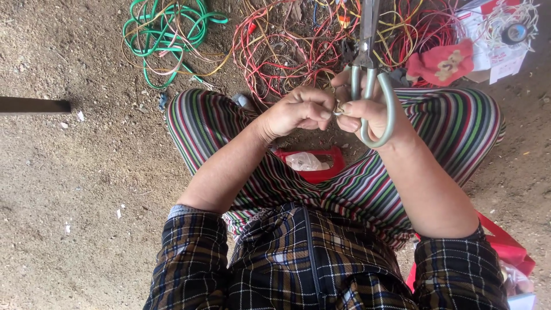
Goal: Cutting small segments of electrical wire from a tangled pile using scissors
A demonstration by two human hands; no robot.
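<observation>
My right hand (367,112) holds a pair of large scissors (370,63) with pale green loop handles, blades pointing away from me over the wires. My left hand (298,109) is closed beside it, fingertips pinching a small metallic piece (337,107) where the two hands meet. Both hands hover above my crossed legs in striped trousers (459,123). A heap of red and yellow wires (287,46) lies just beyond the hands on the dirt ground.
A green wire coil (166,34) lies at the upper left. A red tray with a clear bag (310,163) sits between my legs. A red cloth (445,63) and cardboard box (493,34) are upper right, a red bag (508,247) by my right side.
</observation>
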